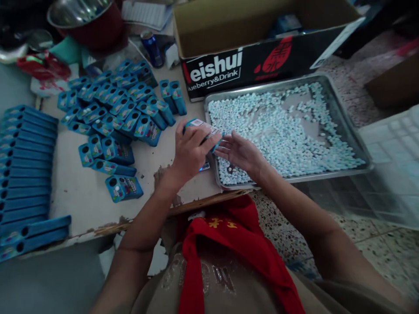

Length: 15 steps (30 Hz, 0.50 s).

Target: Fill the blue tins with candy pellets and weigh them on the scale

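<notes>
My left hand is wrapped round a small blue candy box and tilts it toward the right, over the near left edge of the metal tray. Palm turned up and fingers stretched out, my right hand is at the low end of that box; whether its fingertips touch it I cannot tell. Many pale blue and white tablets are spread in the tray. Left of my hands, several blue boxes with round dark holes stand clustered on the table.
A long row of blue boxes lines the table's left end. Behind the tray stands an open black carton. A blue can and a red bowl are at the back. A translucent plastic bin is at the right.
</notes>
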Available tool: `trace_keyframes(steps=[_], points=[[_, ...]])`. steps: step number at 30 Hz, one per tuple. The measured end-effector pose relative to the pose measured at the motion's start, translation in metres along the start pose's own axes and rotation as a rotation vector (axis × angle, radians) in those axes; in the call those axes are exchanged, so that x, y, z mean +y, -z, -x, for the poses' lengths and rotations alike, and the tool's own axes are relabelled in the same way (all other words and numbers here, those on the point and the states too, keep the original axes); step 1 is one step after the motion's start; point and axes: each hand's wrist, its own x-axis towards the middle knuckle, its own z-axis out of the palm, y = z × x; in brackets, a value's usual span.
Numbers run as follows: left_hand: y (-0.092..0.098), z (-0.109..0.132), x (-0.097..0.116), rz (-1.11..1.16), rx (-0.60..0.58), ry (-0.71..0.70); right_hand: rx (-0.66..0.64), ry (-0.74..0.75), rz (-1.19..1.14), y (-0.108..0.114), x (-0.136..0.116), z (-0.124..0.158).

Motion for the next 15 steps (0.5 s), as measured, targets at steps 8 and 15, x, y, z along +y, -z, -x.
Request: trace_keyframes(steps=[8,15], points=[[-0.022,0.004,-0.016,0.133,0.104,0.205,-0.056,0.041,-0.119,0.005,0.002,-0.001],[0.002,0.037,-0.013,0.514,0.258,0.589,0.053,0.451,0.790,0.049,-0.024,0.020]])
